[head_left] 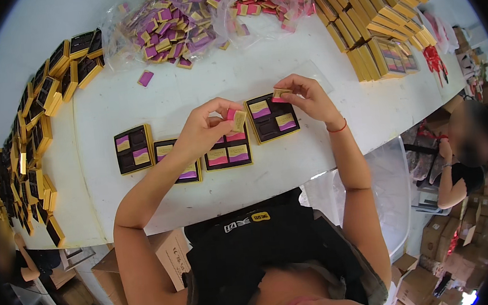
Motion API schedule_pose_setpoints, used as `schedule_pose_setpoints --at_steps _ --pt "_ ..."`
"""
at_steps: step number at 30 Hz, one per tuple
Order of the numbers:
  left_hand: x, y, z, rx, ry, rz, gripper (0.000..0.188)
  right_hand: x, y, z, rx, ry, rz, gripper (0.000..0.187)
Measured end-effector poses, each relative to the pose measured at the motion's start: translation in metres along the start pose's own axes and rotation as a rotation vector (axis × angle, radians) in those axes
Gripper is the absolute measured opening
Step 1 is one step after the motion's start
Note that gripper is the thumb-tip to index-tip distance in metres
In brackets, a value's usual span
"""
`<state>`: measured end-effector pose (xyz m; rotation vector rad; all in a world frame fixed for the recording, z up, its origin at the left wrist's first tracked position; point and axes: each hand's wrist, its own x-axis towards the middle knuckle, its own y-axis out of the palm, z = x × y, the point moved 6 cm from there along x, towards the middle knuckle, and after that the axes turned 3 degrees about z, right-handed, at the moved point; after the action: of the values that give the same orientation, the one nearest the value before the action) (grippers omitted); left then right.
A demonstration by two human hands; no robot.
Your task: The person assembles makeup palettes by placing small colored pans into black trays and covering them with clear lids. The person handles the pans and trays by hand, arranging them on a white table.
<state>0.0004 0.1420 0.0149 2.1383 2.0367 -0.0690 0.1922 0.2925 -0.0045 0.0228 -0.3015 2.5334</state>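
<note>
Between the fingertips of my left hand (213, 120) is a small gold and pink wrapped chocolate (237, 120), above a black and gold box (228, 158) with pink and purple pieces in it. My right hand (309, 97) pinches another gold and pink chocolate (279, 95) over the upper right compartment of a second box (264, 132). That box has purple and gold pieces in two opposite compartments. Partly behind my left forearm lies a third box (195, 177). Farther left, a fourth box (135, 149) also has two purple pieces and two bare compartments.
Clear plastic bags of purple chocolates (166, 28) and pink chocolates (257, 6) lie at the back. Stacked open boxes (39, 132) line the left edge; gold boxes (359, 14) rise at the far right. One loose purple chocolate (145, 78) lies on the white table (103, 205). Other people work at both sides.
</note>
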Motion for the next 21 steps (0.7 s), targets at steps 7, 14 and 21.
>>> schedule_pose_setpoints --at_steps 7,14,21 --pt "0.025 0.044 0.009 0.125 0.197 -0.132 0.01 -0.004 -0.003 0.016 -0.37 -0.126 -0.033 0.023" --pt "0.025 0.071 0.003 0.566 0.4 -0.144 0.016 -0.008 0.001 0.023 -0.431 -0.117 -0.079 0.016" --pt "0.021 0.064 0.012 1.061 0.405 -0.139 0.023 -0.012 0.001 0.019 -0.575 -0.247 -0.101 0.015"
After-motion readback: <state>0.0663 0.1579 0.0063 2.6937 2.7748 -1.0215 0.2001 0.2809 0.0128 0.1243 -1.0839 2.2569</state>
